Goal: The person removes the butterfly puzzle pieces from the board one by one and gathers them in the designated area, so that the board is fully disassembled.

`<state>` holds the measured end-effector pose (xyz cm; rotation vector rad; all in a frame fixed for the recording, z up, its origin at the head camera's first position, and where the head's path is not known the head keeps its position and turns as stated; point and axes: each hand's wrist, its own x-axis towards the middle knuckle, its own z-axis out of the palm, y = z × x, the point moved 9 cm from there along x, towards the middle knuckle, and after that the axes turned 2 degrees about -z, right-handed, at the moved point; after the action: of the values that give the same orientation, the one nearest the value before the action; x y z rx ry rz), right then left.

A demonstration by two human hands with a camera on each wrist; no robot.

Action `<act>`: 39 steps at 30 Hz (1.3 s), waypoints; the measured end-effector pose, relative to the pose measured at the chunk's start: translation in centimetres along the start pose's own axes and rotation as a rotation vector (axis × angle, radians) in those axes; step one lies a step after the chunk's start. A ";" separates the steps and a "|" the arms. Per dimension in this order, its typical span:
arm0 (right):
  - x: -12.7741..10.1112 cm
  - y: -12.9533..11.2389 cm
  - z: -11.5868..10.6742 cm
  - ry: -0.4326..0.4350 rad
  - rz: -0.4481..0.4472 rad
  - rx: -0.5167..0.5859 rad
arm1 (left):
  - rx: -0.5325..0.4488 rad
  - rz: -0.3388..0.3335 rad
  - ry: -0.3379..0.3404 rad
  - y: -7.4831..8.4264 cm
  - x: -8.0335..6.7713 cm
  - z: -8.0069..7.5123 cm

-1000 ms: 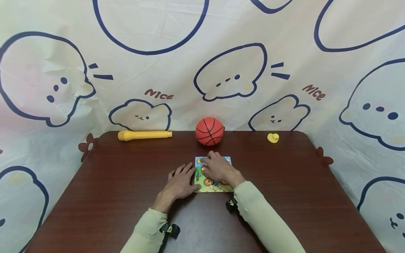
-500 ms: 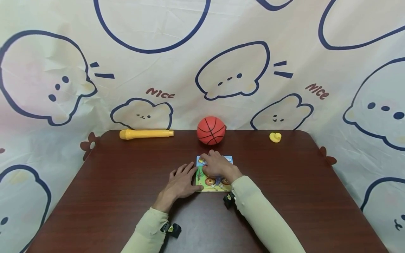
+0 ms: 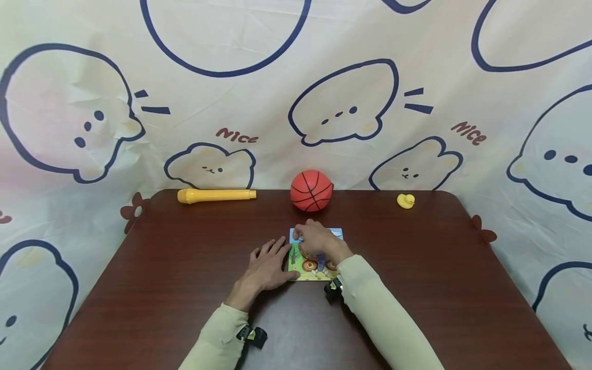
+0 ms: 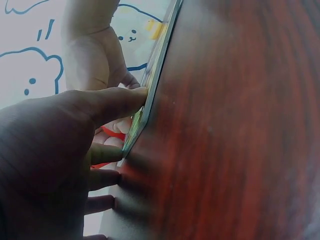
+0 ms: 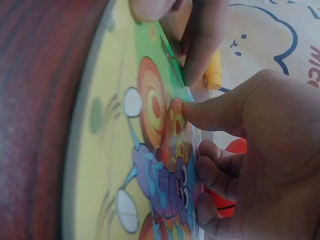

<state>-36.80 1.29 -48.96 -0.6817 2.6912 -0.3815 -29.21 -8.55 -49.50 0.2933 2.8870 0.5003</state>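
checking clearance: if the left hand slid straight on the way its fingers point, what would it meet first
The left hand lies flat, fingers aimed up and right at the puzzle. Its fingertips seem to touch that edge already, so the puzzle comes first, then likely the right hand on it.

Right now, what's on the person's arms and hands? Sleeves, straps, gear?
Both hands are bare: left hand, right hand. Both arms wear long, pale yellow-green sleeves down to the wrist. A small black wrist-mounted device sits under the left cuff, another under the right.
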 end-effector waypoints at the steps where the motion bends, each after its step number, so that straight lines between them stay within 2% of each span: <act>1: 0.0 0.0 0.0 0.000 0.003 0.006 | -0.002 0.002 0.002 0.0 0.0 0.0; 10: 0.0 0.2 0.0 -0.009 0.022 0.008 | -0.001 -0.002 -0.002 -0.1 0.0 0.1; 19: -0.2 -0.1 -0.6 0.000 0.040 -0.076 | -0.004 -0.001 -0.001 -0.1 0.1 0.2; 28: -0.1 -0.2 -0.8 -0.006 0.049 -0.020 | -0.014 -0.004 -0.010 0.0 0.2 0.3; 39: -0.1 -0.4 -0.7 0.035 0.008 -0.004 | -0.024 -0.011 -0.011 -0.2 0.2 0.3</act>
<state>-36.83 1.16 -48.20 -0.6709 2.7274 -0.3889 -29.35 -8.62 -49.86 0.2747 2.8677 0.5299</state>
